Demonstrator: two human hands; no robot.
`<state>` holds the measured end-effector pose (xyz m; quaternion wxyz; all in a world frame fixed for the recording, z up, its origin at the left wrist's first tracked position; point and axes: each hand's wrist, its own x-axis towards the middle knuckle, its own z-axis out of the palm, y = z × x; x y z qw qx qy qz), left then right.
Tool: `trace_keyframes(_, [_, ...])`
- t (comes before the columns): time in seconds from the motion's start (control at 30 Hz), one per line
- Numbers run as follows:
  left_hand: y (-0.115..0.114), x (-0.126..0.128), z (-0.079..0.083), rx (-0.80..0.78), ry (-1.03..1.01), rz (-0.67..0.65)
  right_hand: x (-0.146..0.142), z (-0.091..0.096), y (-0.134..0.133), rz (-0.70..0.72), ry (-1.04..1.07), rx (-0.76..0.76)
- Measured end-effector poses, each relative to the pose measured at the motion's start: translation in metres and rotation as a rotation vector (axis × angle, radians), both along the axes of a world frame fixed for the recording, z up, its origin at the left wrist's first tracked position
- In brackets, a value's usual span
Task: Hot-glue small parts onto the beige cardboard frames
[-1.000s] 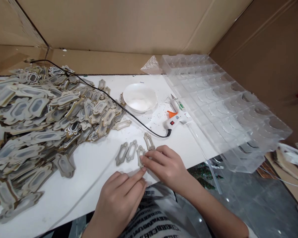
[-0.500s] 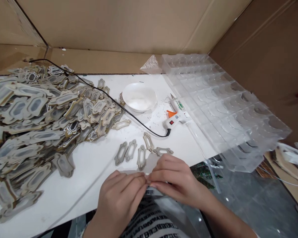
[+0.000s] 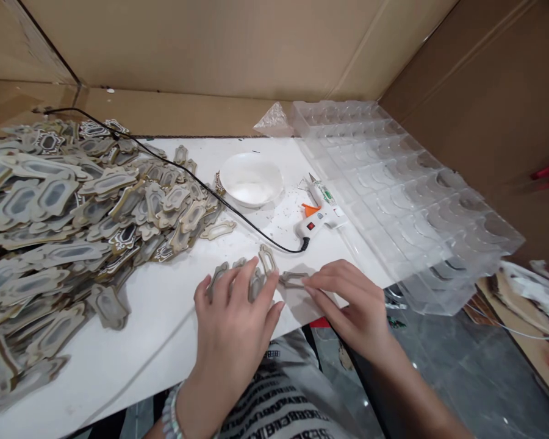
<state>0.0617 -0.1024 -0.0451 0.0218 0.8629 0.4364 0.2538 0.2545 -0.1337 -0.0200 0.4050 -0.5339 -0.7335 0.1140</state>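
My right hand (image 3: 350, 302) pinches the right end of a small grey frame-shaped piece (image 3: 291, 280) with an open middle, close to the table's front edge. My left hand (image 3: 238, 314) is spread, palm down, over several like pieces and partly hides them; whether it touches them I cannot tell. One more beige frame-shaped piece (image 3: 268, 259) lies just past my left fingertips. Another piece (image 3: 218, 229) rests farther left, beside the big heap.
A large heap of frame-shaped pieces (image 3: 55, 253) covers the table's left side. A white bowl (image 3: 251, 178) stands mid-table. The white glue gun (image 3: 319, 222) lies right of it, its black cable (image 3: 165, 161) running left. Clear compartment trays (image 3: 393, 183) overhang the right edge.
My hands were together at the table's front edge; now they are apart. The left has opened over the loose pieces, and the right has moved to the grey piece and gripped its end.
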Motion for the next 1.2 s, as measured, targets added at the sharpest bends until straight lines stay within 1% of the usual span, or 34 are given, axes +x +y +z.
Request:
trace_keyframes(0.1, [0.0,0.0,-0.004,0.01,0.081,-0.014,-0.002,-0.006,0.004,-0.09,-0.111,0.106])
trace_keyframes(0.2, [-0.004,-0.007,-0.006,-0.018,0.07,-0.032,-0.008,-0.014,0.007,-0.105,-0.216,0.184])
trace_keyframes(0.37, [-0.007,-0.015,-0.008,-0.034,0.049,-0.044,-0.017,-0.022,0.011,-0.075,-0.332,0.227])
trace_keyframes(0.53, [-0.005,-0.012,-0.009,-0.017,0.062,-0.049,-0.017,-0.028,0.015,-0.121,-0.464,0.276])
trace_keyframes(0.67, [-0.005,-0.012,-0.009,-0.027,0.056,-0.055,-0.016,-0.031,0.016,-0.118,-0.491,0.291])
trace_keyframes(0.9, [-0.005,-0.011,-0.007,-0.038,0.023,-0.065,-0.02,-0.033,0.017,-0.099,-0.519,0.294])
trace_keyframes(0.97, [-0.005,-0.011,-0.007,-0.043,0.015,-0.059,-0.02,-0.032,0.018,-0.096,-0.505,0.25])
trace_keyframes(1.1, [-0.006,-0.013,-0.008,-0.061,0.03,-0.077,-0.019,-0.032,0.021,-0.078,-0.407,0.143])
trace_keyframes(1.2, [-0.006,-0.015,-0.008,-0.065,0.039,-0.09,-0.017,-0.03,0.022,-0.06,-0.383,0.111])
